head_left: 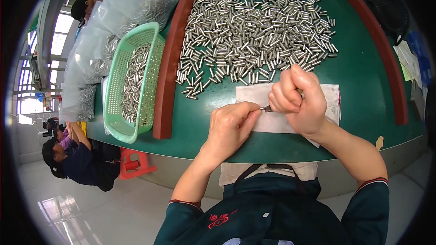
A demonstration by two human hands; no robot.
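Note:
Over a white cloth [284, 124] on the green table, my two hands meet. My left hand [229, 127] is closed in a pinch, and a small shiny metal piece [262, 108] shows at its fingertips. My right hand [302, 102] is wrapped in a fist around a slim dark tool [268, 108], whose tip touches or nearly touches that piece. The tool's kind is hidden by the fingers. Just beyond the hands, a wide pile of short metal cylinders [254, 31] covers the tabletop.
Dark red wooden rails [164, 109] border the green table [213, 145]. Left of them stands a light green plastic basket [120, 124] with more cylinders, beside clear bags [104, 22] of parts. A black fan [388, 11] is at far right. Another person [79, 163] sits at left near a red stool [134, 163].

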